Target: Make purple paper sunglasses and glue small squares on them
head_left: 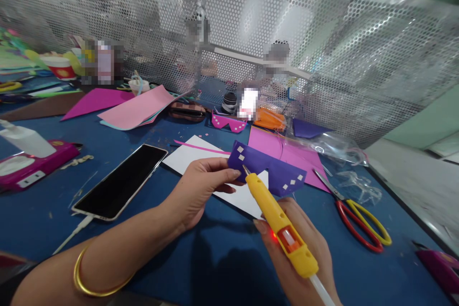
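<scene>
My left hand (210, 181) pinches the left end of a pair of purple paper glasses (278, 177), cut in a blocky shape with small white squares at both ends. In my right hand (297, 239) is a yellow hot glue gun (268, 208), a clear glue stick coming out of its back and a red light glowing at its side. The gun's metal nozzle points at the glasses' left part, close to my left thumb; whether it touches cannot be told. Under the glasses lies white paper (193, 153), with a thin pink strip (201, 147) across it.
Red-and-yellow scissors (353, 220) lie at right by pink sheets (287, 153). A charging phone (124, 181) and a magenta power strip (39, 165) are at left. Finished-looking pink paper glasses (229, 123) stand behind, before a perforated metal screen (244, 24).
</scene>
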A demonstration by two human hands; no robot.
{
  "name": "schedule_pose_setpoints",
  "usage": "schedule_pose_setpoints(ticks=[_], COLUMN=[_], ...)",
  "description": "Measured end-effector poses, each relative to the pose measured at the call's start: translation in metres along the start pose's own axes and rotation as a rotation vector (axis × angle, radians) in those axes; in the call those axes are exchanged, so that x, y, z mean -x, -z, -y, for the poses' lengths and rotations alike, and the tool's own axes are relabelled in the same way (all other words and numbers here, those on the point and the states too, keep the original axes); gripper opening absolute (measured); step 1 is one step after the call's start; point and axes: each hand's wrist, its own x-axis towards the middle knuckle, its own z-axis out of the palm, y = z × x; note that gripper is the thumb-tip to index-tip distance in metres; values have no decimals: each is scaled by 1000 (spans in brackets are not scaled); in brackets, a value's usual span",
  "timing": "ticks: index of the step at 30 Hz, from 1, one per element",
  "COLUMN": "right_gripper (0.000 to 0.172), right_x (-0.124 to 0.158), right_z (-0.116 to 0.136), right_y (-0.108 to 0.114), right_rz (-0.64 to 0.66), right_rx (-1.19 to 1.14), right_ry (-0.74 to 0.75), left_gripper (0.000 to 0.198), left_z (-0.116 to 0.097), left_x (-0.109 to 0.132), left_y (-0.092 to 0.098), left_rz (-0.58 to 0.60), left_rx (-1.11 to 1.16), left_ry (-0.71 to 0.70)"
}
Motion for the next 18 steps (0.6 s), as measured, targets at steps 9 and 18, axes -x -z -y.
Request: schedule_pose_setpoints(ticks=[9,18], right_gripper=[26,28], right_x=[0,1], right_z=[-1,0], right_y=[1,2], right_rz=[3,37], right_rx=[-6,16], right_ry=[8,-24], left_gripper=[13,12], left_z=[1,1], left_x=[0,1], left_y=[0,0], left_rz=[0,6], left_rx=[-12,0], left_ry=[-2,-2])
